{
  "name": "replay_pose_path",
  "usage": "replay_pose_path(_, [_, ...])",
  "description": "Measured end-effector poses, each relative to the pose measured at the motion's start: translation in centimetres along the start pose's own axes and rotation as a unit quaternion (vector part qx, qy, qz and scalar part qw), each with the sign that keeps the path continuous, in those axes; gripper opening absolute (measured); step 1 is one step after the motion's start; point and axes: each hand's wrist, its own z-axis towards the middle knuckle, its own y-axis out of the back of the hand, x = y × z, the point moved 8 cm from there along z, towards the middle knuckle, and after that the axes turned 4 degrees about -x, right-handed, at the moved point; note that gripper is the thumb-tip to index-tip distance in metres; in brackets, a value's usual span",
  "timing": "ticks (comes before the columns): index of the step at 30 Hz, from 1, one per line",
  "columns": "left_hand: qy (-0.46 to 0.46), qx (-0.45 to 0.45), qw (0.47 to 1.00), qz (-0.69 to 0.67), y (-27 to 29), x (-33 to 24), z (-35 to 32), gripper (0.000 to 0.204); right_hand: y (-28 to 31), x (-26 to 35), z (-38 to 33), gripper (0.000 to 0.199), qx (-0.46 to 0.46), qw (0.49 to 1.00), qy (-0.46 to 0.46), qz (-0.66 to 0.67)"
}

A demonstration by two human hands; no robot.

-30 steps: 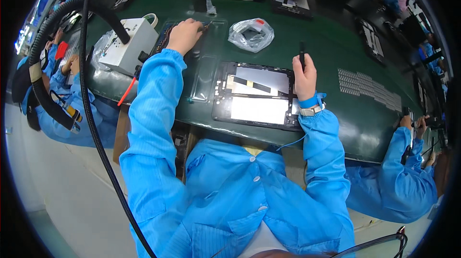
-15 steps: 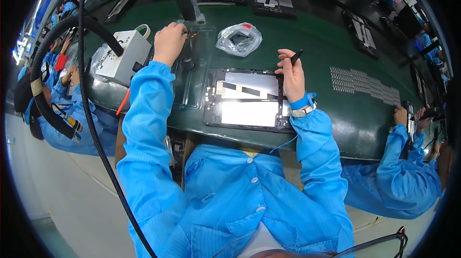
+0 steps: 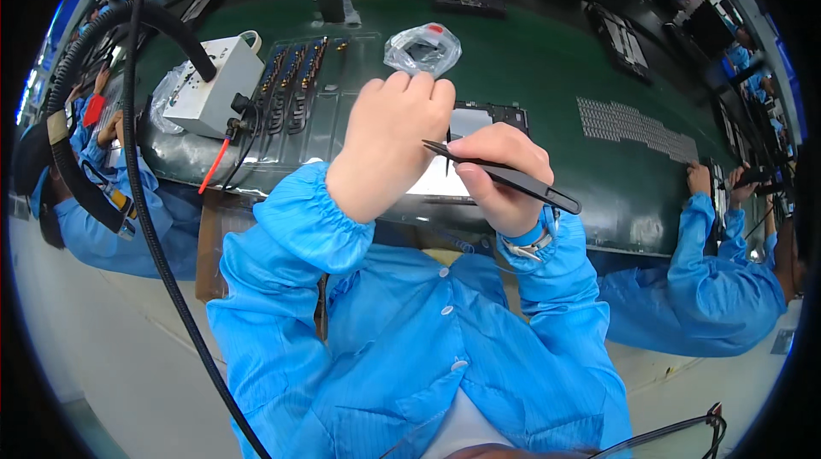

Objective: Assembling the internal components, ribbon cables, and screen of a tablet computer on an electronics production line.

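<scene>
My right hand is closed on black tweezers, whose tips point left toward my left hand. My left hand is raised close in front of me, fingers bunched at the tweezer tips; whether a small part sits between them is too small to tell. Both hands hover above a dark tablet-like frame lying on the green work surface, mostly hidden behind them. I wear blue sleeves and a wristwatch on the right wrist.
Trays of small gold parts lie left of the frame, beside a white box with a red wire. A clear plastic bag lies farther back. A thick black hose arcs at left. Co-workers in blue sit on both sides.
Both hands have lifted off the table and come together near my face. The left hand left the parts trays; the right hand brought the tweezers up from the frame.
</scene>
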Motion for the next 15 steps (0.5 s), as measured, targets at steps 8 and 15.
replay_pose_path(8, [-0.011, -0.001, 1.000, -0.010, 0.1, -0.4, -1.4, 0.012, 0.9, 0.6, -1.8, 0.014, -0.067, 0.997, 0.018, -0.020])
replay_pose_path(15, [0.091, 0.089, 0.935, -0.332, -0.4, 1.2, -3.4, 0.017, 0.9, -4.2, -2.6, 0.022, -0.065, 0.970, -0.195, 0.128])
